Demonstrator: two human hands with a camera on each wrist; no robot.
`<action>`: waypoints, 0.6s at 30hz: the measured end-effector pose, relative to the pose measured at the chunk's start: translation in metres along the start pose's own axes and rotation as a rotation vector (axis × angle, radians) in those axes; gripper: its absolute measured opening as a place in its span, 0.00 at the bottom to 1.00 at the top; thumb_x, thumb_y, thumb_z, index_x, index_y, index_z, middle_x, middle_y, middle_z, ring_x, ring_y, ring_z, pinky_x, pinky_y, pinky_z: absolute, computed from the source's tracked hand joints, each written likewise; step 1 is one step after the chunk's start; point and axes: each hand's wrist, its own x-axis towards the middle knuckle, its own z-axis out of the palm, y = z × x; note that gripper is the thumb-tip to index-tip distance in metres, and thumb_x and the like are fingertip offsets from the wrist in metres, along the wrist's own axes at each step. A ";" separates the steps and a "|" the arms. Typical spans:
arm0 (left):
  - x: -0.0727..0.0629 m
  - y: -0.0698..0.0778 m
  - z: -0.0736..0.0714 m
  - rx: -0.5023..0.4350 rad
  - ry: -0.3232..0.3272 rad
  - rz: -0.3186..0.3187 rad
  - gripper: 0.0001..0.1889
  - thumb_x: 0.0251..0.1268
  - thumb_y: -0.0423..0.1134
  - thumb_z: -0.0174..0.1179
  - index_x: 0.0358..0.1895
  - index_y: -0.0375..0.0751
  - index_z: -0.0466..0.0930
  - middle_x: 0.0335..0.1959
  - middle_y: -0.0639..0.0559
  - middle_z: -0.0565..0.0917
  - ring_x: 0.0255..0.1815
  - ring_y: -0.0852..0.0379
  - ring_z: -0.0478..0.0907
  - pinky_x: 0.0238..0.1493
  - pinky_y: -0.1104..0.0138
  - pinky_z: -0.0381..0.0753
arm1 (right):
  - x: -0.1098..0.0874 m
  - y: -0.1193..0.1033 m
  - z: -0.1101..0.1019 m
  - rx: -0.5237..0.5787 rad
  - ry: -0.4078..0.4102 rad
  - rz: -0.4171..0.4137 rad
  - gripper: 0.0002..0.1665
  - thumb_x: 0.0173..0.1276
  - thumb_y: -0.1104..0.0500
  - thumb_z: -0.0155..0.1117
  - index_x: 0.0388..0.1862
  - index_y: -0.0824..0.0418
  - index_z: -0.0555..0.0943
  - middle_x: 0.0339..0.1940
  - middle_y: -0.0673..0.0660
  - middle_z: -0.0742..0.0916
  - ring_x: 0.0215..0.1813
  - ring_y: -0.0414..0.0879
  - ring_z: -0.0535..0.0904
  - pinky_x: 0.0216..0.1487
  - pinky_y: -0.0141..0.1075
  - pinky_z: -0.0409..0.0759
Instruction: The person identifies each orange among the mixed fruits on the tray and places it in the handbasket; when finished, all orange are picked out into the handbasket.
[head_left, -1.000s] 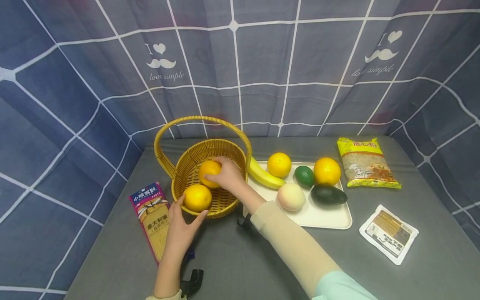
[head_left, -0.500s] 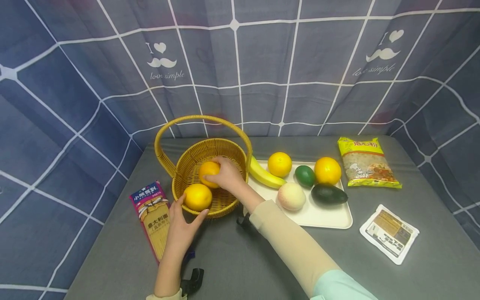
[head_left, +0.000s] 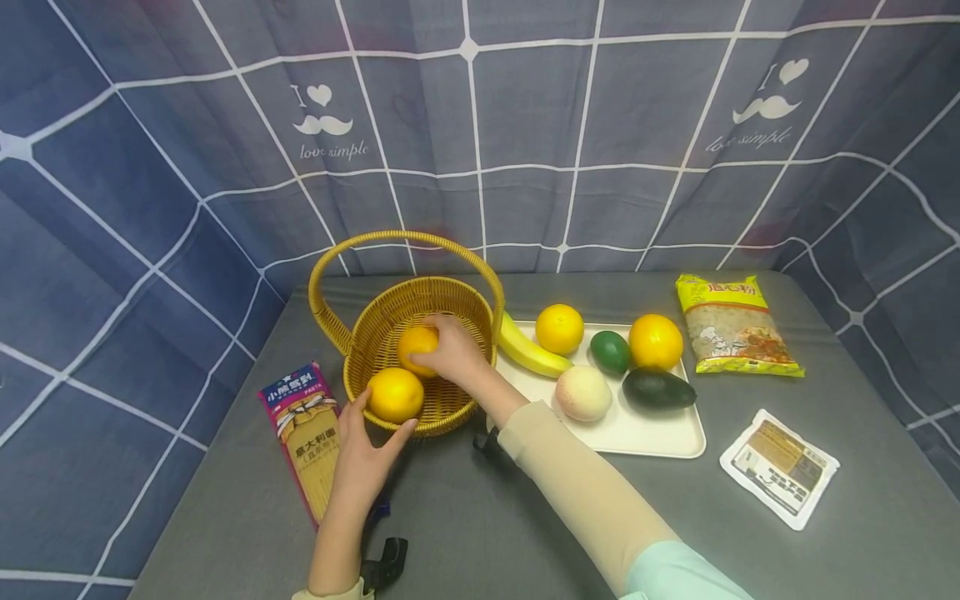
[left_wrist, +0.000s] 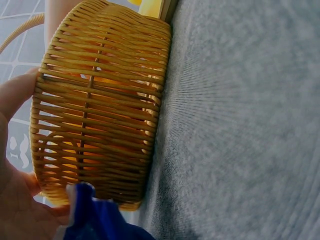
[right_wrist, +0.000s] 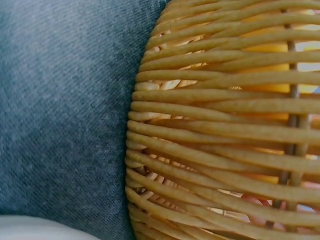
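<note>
In the head view a wicker basket (head_left: 450,423) with a tall handle stands left of centre, with two oranges inside. My left hand (head_left: 363,450) reaches over its front rim, thumb and fingers spread around the nearer orange (head_left: 395,395). Through the weave in the left wrist view, orange colour shows, with my thumb and fingers at the rim. My right hand (head_left: 456,354) is inside the basket and grips the farther orange (head_left: 417,348). The right wrist view is mostly filled by the basket's woven wall (right_wrist: 225,110), with a fingertip glimpsed through gaps.
Right of the basket a white tray (head_left: 660,437) bears a banana (head_left: 532,354), two more oranges, a peach (head_left: 583,393), a green avocado-like fruit (head_left: 609,352) and a dark one (head_left: 658,389). Pasta (head_left: 307,442) lies left; a yellow bag (head_left: 735,327) and a white packet (head_left: 778,468) lie right.
</note>
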 end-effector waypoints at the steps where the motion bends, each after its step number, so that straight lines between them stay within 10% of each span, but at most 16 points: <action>1: 0.000 0.000 0.000 0.001 -0.001 0.000 0.55 0.52 0.74 0.56 0.77 0.51 0.43 0.77 0.38 0.40 0.75 0.34 0.44 0.65 0.34 0.50 | 0.000 0.000 0.000 -0.003 -0.007 0.002 0.41 0.57 0.46 0.72 0.67 0.58 0.72 0.66 0.58 0.75 0.62 0.51 0.72 0.59 0.44 0.73; 18: 0.000 0.000 0.000 0.001 0.003 -0.003 0.55 0.52 0.73 0.57 0.77 0.51 0.43 0.77 0.38 0.39 0.75 0.34 0.44 0.65 0.34 0.49 | -0.009 0.000 -0.006 -0.044 0.010 -0.038 0.43 0.57 0.42 0.71 0.69 0.56 0.70 0.68 0.56 0.74 0.67 0.51 0.69 0.64 0.44 0.69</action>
